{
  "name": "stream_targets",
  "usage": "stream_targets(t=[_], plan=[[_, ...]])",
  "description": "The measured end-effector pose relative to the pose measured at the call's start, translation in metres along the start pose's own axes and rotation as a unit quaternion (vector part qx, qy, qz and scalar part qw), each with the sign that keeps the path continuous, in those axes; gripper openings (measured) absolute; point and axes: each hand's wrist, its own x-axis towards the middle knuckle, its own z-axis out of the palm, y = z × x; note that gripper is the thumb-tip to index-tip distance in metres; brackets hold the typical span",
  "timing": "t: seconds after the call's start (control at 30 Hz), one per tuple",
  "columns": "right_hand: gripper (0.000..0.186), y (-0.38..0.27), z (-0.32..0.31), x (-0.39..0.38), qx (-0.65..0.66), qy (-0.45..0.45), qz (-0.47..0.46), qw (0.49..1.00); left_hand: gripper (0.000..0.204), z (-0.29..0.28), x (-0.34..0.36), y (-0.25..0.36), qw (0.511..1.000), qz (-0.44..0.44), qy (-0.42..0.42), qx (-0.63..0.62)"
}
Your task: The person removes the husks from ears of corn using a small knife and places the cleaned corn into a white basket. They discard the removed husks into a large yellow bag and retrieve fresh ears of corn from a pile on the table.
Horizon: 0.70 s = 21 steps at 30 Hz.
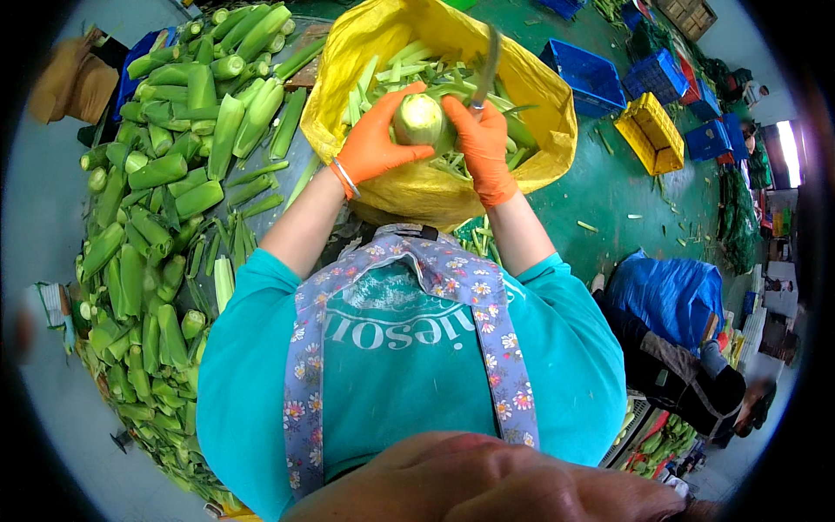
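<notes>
Over a yellow woven sack (550, 130) of green peelings (409, 65), my left hand (378, 130), in an orange glove, is closed round a thick green vegetable stalk (419, 122). The stalk's pale round cut end faces up. Beside it, my right hand (483, 143), gloved in orange too, grips a knife (490, 65) whose narrow blade points away from me. The right thumb lies close to the stalk; whether it touches cannot be made out. The handle is mostly hidden in the fingers.
A large heap of green stalks (161, 174) lies on my left. Blue crates (583, 76) and a yellow crate (651, 132) stand at the far right on a green floor (609, 204) with scattered scraps. Another person (683, 370) and a blue sheet (665, 291) are at right.
</notes>
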Motion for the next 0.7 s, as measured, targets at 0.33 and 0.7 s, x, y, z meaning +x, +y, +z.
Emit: stream_targets(t=[0.33,0.7], plan=[[0.023,-0.018,-0.002,0.009,-0.075,0.06,-0.012,0.995,0.065,-0.003,-0.014,0.014,0.96,-0.118,0.099,-0.234],[0.029,0.001,-0.158,0.067,-0.138,0.216,-0.127,0.958,0.046,-0.073,-0.04,-0.014,0.81,-0.004,0.304,-0.501]])
